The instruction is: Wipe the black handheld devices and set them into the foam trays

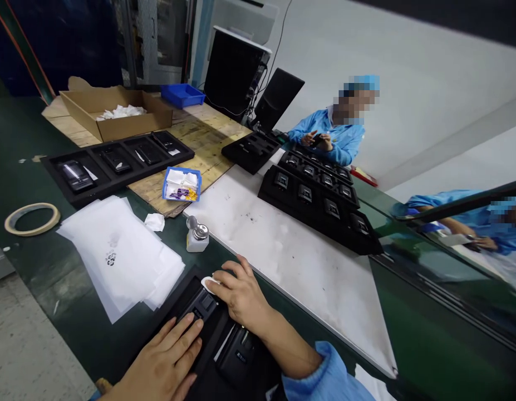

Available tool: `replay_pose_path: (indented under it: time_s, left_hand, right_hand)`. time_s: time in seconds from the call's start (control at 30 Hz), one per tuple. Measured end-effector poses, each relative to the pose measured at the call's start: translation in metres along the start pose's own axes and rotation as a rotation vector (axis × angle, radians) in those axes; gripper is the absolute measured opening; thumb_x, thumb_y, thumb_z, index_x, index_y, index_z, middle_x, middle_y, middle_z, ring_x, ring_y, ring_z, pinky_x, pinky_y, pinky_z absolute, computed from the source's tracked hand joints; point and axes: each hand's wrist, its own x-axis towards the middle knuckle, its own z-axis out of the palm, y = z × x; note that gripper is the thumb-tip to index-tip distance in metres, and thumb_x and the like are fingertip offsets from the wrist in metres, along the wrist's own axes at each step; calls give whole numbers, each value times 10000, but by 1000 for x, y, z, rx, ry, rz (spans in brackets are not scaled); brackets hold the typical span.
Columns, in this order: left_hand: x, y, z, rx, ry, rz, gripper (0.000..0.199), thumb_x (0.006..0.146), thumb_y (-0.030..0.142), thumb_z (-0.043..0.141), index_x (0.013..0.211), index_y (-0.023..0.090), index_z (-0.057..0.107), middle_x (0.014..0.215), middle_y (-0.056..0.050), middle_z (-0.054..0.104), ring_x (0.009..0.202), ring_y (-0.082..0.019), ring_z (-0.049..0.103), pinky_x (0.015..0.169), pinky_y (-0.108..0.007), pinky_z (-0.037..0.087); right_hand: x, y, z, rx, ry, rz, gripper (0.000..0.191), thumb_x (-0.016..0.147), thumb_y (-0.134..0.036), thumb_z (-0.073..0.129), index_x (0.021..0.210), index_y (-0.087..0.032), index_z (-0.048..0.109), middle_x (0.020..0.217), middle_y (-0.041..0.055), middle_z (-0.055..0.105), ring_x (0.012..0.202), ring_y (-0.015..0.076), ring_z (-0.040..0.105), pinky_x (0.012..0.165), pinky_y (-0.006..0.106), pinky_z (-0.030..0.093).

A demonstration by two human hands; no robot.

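Observation:
My left hand point(163, 356) lies with its fingers stretched over a black handheld device point(205, 303), pressing on its body. The device rests in a compartment of a black foam tray point(193, 277). At the device's far end, my right hand point(245, 295) holds a small white wiping pad point(208, 285) under its fingertips against or just beside the edge. Below my right wrist, a second black device point(236, 353) sits in the neighbouring compartment. My forearm and left hand hide much of the tray.
A white pump bottle point(197, 240) stands beyond the tray. White sheets point(124, 256), a tape roll point(32, 218), a blue tray of small packets point(181, 184) and another device tray point(119, 161) lie leftward. More foam trays point(320, 206) are right; two co-workers in blue sit beyond.

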Motion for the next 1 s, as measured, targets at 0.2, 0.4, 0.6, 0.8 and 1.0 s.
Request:
replay_pose_path:
  time_s: [0.2, 0.4, 0.6, 0.8, 1.0]
  left_hand:
    - [2, 1, 0, -5, 15, 6, 361, 893, 401, 606, 1218, 254, 660, 1488, -21, 521, 1377, -248, 463, 1067, -394, 485]
    - [1, 0, 1, 2, 35, 1, 347, 901, 390, 595, 1219, 268, 655, 1494, 2, 514, 1364, -244, 477, 1037, -398, 513]
    - [1, -2, 6, -2, 83, 25, 288, 884, 337, 594, 1142, 251, 690, 1457, -15, 555, 1341, -244, 505, 1009, -388, 541]
    - [2, -4, 3, -21, 98, 38, 319, 857, 200, 578, 1150, 244, 696, 1463, -29, 548, 1338, -257, 512, 1031, -393, 533]
    - [1, -5, 6, -12, 96, 55, 300, 874, 195, 559, 1136, 242, 698, 1496, -22, 511, 1355, -264, 496, 1004, -403, 557]
  right_hand:
    - [-24, 2, -8, 41, 13, -17, 305, 983, -149, 469, 1213, -234, 650, 1040, 28, 700, 973, 212, 489, 1089, 494, 286]
    - [3, 10, 3, 12, 12, -54, 272, 958, -161, 534, 1160, -275, 677, 1056, 23, 705, 975, 214, 504, 1045, 479, 344]
    - [-20, 5, -7, 45, 31, -39, 291, 986, -163, 474, 1203, -235, 656, 1041, 35, 708, 935, 209, 498, 1040, 475, 342]
    - [7, 13, 4, 56, 51, -73, 233, 980, -176, 511, 1093, -255, 699, 1019, 25, 718, 906, 203, 493, 941, 432, 390]
    - [-13, 12, -4, 143, 68, -11, 253, 978, -147, 519, 1136, -236, 695, 988, 44, 714, 848, 190, 480, 819, 390, 417]
